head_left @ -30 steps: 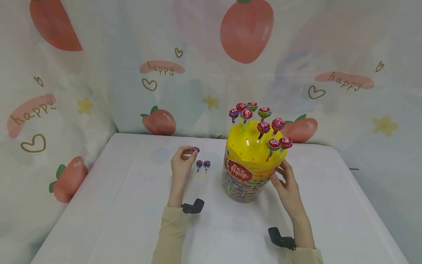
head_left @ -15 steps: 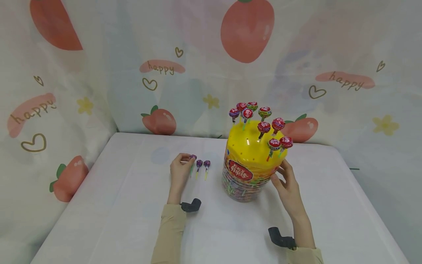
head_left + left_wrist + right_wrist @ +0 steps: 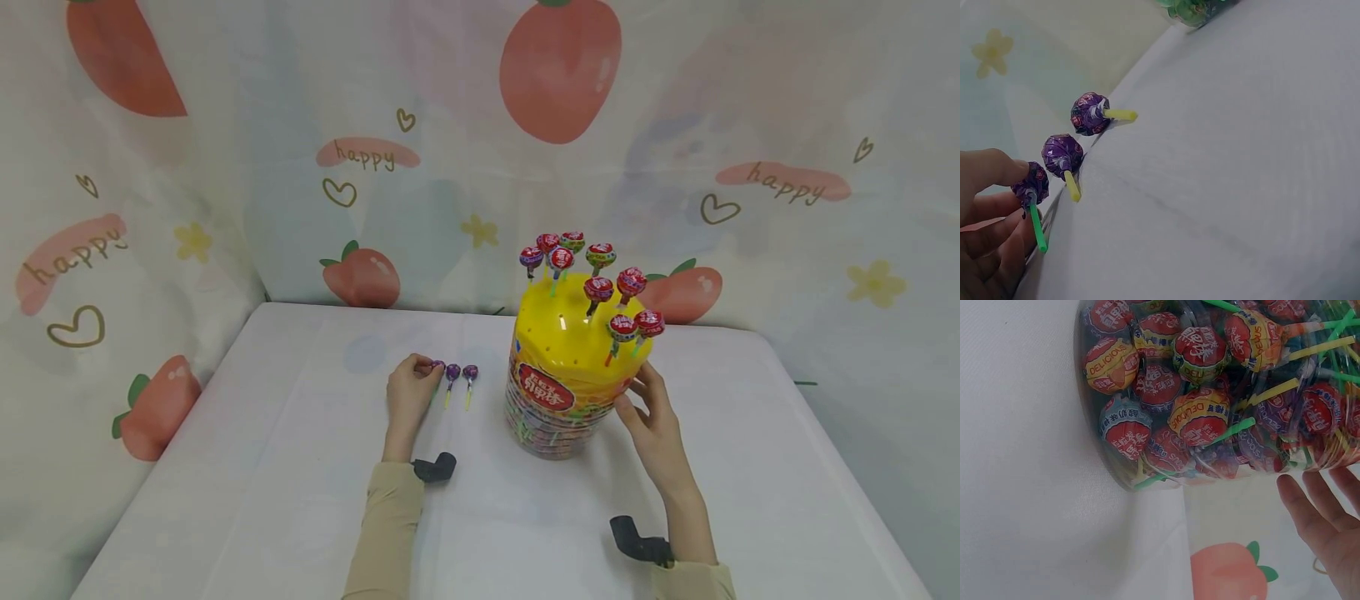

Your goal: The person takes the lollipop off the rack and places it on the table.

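Thumb and fingers of my left hand [image 3: 408, 397] pinch the wrapped head of a purple lollipop [image 3: 1034, 184] with a green stick, low over the table. Beside it lie two more purple lollipops with yellow sticks, a nearer one [image 3: 1062, 155] and a farther one [image 3: 1090, 114]. My right hand [image 3: 660, 433] rests its fingertips against the right side of a large clear jar [image 3: 555, 429] with a yellow lid [image 3: 555, 325]. In the right wrist view those fingers [image 3: 1300, 503] are fairly straight at the jar's wall. Several lollipops stand upright in the lid.
Many wrapped lollipops [image 3: 1200, 353] fill the jar. A white-covered table [image 3: 300, 500] bears everything, and a printed fruit-pattern cloth [image 3: 450, 83] hangs behind and at the sides. Small holes dot the lid's front part. Each wrist wears a black camera mount [image 3: 435, 468].
My left hand has lowered the purple lollipop toward the near side, bringing it level with the left of the two lying ones. My right hand and the jar stay put.
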Tool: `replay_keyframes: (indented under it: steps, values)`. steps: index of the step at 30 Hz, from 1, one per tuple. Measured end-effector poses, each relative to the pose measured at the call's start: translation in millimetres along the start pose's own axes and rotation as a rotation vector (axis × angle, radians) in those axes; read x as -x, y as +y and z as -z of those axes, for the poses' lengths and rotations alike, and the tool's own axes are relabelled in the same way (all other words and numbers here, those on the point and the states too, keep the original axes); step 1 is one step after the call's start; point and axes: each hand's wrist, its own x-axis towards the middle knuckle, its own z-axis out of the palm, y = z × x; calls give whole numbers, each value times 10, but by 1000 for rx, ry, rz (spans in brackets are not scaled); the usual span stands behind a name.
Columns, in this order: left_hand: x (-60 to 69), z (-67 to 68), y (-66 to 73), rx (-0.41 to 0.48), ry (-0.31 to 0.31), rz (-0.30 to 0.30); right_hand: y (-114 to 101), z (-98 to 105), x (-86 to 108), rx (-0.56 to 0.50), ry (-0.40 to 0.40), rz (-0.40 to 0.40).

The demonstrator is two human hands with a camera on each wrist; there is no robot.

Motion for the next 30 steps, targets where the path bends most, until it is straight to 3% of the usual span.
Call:
replay_keyframes:
  steps: [14,30]
  values:
    - [-5,-15,-36,-2,37,-24,12,-3,-5,15,-1,-5]
    - [46,44,29,31,35,-21,2,-3,-8,-5,-6,-17]
